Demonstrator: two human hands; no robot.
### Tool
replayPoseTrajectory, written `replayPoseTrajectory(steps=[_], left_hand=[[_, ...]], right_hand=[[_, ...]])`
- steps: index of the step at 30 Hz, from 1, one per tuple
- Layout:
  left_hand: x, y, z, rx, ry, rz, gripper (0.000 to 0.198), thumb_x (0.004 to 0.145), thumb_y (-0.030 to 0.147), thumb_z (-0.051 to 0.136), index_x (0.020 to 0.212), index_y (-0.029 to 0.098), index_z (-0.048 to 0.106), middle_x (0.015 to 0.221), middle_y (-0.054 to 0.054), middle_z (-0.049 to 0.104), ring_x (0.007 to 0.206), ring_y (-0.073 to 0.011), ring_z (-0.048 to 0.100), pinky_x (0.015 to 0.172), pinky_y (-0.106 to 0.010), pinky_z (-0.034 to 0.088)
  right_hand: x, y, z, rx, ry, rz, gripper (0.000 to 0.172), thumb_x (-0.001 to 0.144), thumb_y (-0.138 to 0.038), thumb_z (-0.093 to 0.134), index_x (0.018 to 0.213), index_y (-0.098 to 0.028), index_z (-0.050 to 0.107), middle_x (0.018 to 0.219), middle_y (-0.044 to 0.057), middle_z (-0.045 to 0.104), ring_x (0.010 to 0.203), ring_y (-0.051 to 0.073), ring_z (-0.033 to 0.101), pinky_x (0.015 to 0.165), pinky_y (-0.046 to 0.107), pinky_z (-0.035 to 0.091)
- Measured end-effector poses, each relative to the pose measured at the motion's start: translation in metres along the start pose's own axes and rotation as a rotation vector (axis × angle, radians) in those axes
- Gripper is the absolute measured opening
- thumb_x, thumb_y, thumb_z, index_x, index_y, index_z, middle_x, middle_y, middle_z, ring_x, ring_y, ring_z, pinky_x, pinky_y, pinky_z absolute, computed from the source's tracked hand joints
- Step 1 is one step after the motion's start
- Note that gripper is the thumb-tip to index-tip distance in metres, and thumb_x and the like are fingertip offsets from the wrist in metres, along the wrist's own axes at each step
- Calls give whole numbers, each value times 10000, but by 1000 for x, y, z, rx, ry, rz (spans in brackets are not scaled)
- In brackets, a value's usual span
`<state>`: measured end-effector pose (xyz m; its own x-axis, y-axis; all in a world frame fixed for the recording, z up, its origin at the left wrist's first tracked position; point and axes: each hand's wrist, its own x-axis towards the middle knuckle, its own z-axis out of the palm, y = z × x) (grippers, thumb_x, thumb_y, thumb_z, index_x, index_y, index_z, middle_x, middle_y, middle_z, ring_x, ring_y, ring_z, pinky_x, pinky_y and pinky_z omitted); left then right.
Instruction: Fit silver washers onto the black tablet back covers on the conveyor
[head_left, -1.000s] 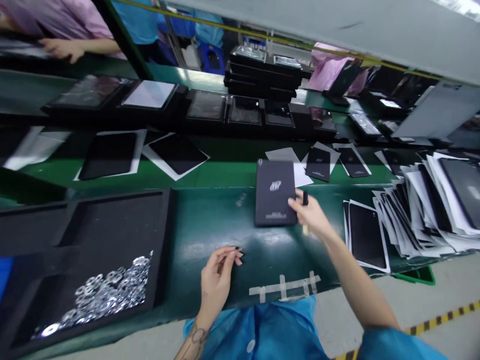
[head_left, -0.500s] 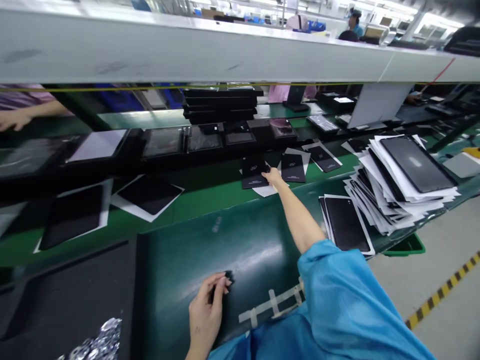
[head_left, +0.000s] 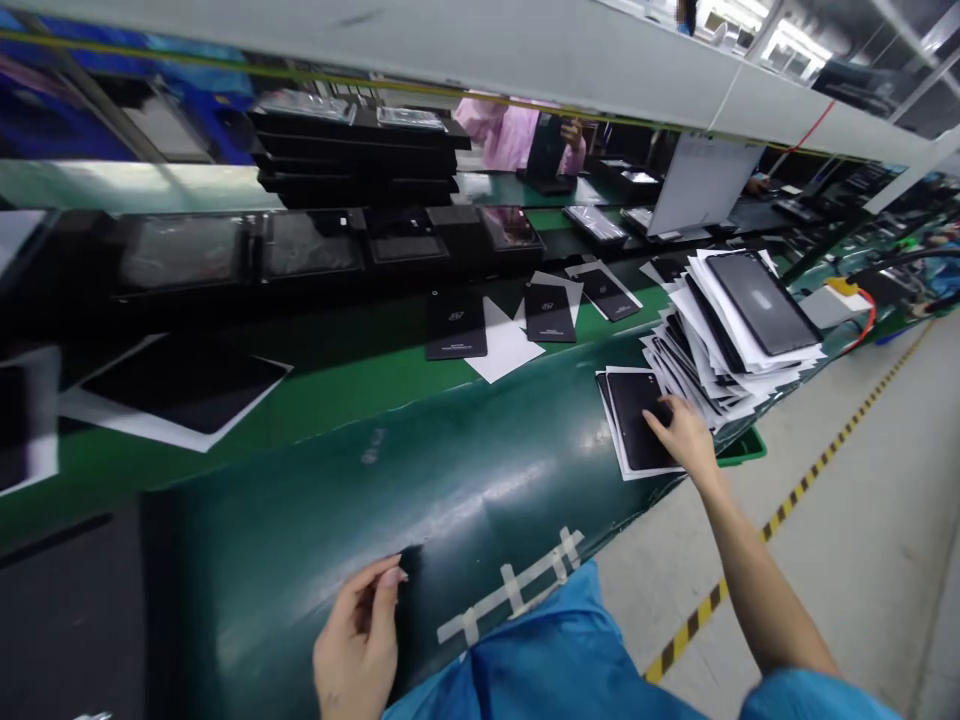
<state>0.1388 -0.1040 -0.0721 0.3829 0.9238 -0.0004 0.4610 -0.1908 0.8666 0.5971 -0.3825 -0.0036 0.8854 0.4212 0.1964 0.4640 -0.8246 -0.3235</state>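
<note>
Head view first: where is the right hand (head_left: 684, 435)?

"Over at the right side of the green table (head_left: 292, 520), thumb against a black panel (head_left: 632, 425). That panel lies flat on a white sheet (head_left: 631, 474), close to the table's front edge."

"Does it have hold of the panel?"

"I cannot tell. Thumb and forefinger stand a little apart, and the other fingers are partly hidden, so whether they pinch the panel's edge doesn't show."

"What's around it?"

"An untidy pile of panels and sheets (head_left: 739, 365) just beyond the fingers, with a dark panel (head_left: 763, 302) lying on top. A green bin (head_left: 744, 446) shows below the table edge, near the wrist."

"And the left hand (head_left: 356, 640)?"

"Well apart from the panel, at the near side of the table, to the left of some strips of pale tape (head_left: 514, 590). Its fingers are curled and the thumb sits close to the fingertips, so the gap is narrow. Whether something small is between them, I cannot tell."

"Anything farther back?"

"Three printed panels (head_left: 550, 312) lie along a green strip (head_left: 360, 395), each over a white sheet. Behind them runs a row of dark trays (head_left: 300, 292). A person in pink (head_left: 499, 140) is at the far side, one hand beside a dark upright thing (head_left: 546, 150)."
</note>
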Motion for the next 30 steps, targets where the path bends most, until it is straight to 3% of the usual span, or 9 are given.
replayPoseTrajectory(steps=[2, 4, 8, 11, 15, 18, 22, 26, 30], left_hand=[[6, 9, 1, -49, -32, 13, 550, 942, 746, 666, 1032, 213, 773, 1005, -84, 814, 800, -221, 766, 728, -296, 618], [15, 20, 4, -114, -106, 39, 533, 950, 722, 670, 1020, 203, 767, 1055, -101, 807, 769, -203, 750, 736, -298, 620], [29, 36, 12, -211, -218, 40, 526, 955, 675, 698, 1131, 181, 736, 860, -70, 771, 719, -199, 732, 704, -295, 607], [28, 40, 16, -312, -223, -14, 508, 937, 681, 727, 1037, 183, 705, 725, -19, 695, 624, -168, 670, 631, -270, 572], [17, 42, 11, -465, -153, -177, 525, 888, 690, 784, 1001, 189, 677, 743, -2, 679, 517, -111, 554, 459, -211, 450], [12, 41, -1, -524, -120, -251, 509, 873, 660, 813, 1011, 193, 666, 700, 26, 638, 478, -99, 526, 409, -189, 406], [18, 32, -17, -531, -183, -255, 492, 913, 621, 781, 1097, 175, 684, 720, 44, 614, 396, -62, 455, 370, -185, 345], [30, 24, -24, -511, -127, -207, 462, 919, 579, 790, 1099, 168, 683, 840, -12, 695, 474, -72, 515, 409, -189, 385], [49, 28, -25, -447, -126, -122, 472, 883, 527, 828, 1157, 175, 676, 932, -71, 762, 667, -151, 657, 477, -205, 459]], right_hand=[[-26, 35, -1, -60, -25, 81, 394, 1025, -510, 590, 1275, -217, 678, 1255, 171, 750, 1092, 335, 727, 884, 411, 549], [-34, 49, 3, -89, -48, 121, 371, 1050, -449, 560, 1318, -213, 661, 1205, 167, 774, 1022, 324, 746, 848, 402, 545], [-24, 52, 6, -209, -130, 173, 353, 1072, -383, 539, 1313, -166, 676, 1098, 195, 795, 921, 313, 754, 785, 377, 516], [-18, 54, -4, -279, -202, 141, 342, 1069, -341, 511, 1266, -141, 707, 1013, 197, 794, 879, 299, 750, 763, 357, 499], [-14, 39, -42, -222, -71, 59, 417, 1009, -401, 555, 1287, -122, 692, 822, 124, 756, 697, 268, 701, 673, 337, 471], [-13, -9, -80, -65, -22, -54, 460, 970, -441, 611, 1340, -172, 660, 690, 23, 695, 557, 219, 637, 624, 312, 456], [-28, -123, -90, -34, -328, -334, 258, 984, -363, 599, 1152, -212, 724, 720, 24, 733, 573, 191, 667, 644, 293, 461], [-67, -238, -30, -148, -648, -706, 176, 982, -261, 603, 1080, -200, 736, 937, 101, 816, 833, 259, 770, 725, 303, 487], [-107, -294, 34, -133, -827, -987, 265, 996, -240, 598, 1214, -181, 737, 1050, 142, 813, 913, 288, 776, 741, 308, 484]])
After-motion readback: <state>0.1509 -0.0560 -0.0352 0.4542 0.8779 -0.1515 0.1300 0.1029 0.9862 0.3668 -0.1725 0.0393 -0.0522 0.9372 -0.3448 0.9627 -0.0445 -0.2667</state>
